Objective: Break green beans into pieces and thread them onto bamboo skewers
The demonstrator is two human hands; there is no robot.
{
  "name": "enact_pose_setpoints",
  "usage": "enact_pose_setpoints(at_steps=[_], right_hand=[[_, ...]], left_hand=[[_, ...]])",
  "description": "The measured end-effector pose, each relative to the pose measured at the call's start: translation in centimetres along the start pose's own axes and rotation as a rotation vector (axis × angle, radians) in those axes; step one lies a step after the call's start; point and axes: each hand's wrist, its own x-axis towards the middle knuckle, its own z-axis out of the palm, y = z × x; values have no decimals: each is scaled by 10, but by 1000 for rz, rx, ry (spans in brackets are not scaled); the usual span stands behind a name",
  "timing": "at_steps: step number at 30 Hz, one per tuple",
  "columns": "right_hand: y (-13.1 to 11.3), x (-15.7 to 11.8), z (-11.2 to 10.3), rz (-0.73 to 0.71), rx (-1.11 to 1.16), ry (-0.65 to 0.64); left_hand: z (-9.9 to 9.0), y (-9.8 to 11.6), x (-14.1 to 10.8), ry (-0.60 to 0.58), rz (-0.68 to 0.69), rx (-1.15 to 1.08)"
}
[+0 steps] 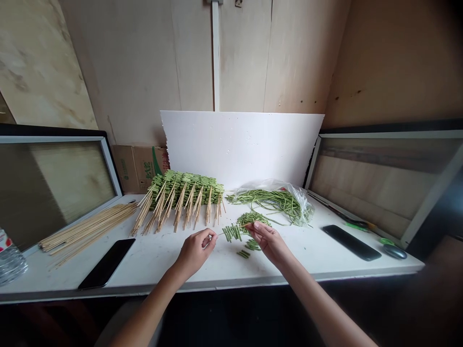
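Between my hands a thin bamboo skewer (pixel 244 225) runs through a row of short green bean pieces (pixel 232 233). My left hand (pixel 197 251) is closed, pinching the skewer's left end by the beans. With thumb and fingers, my right hand (pixel 268 241) grips the bare wooden part on the right. Just behind lies a pile of cut bean pieces (pixel 258 218), partly hidden by the right hand. A few more loose pieces (pixel 243 253) rest on the white table below the skewer.
Finished bean skewers (pixel 188 188) are stacked at the back left, handles forward. Bare skewers (pixel 90 226) and a black phone (pixel 107 263) lie left, near a water bottle (pixel 10 260). Long beans (pixel 271 198) in a plastic bag, a dark slab (pixel 351 242) and a mouse (pixel 395 251) are right.
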Motion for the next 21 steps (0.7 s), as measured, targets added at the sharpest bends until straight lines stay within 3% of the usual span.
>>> enact_pose_setpoints(at_steps=[7, 21], right_hand=[[2, 1, -1, -43, -130, 28], [3, 0, 0, -48, -85, 41]], left_hand=[[0, -1, 1, 17, 30, 6], [-1, 1, -1, -12, 23, 29]])
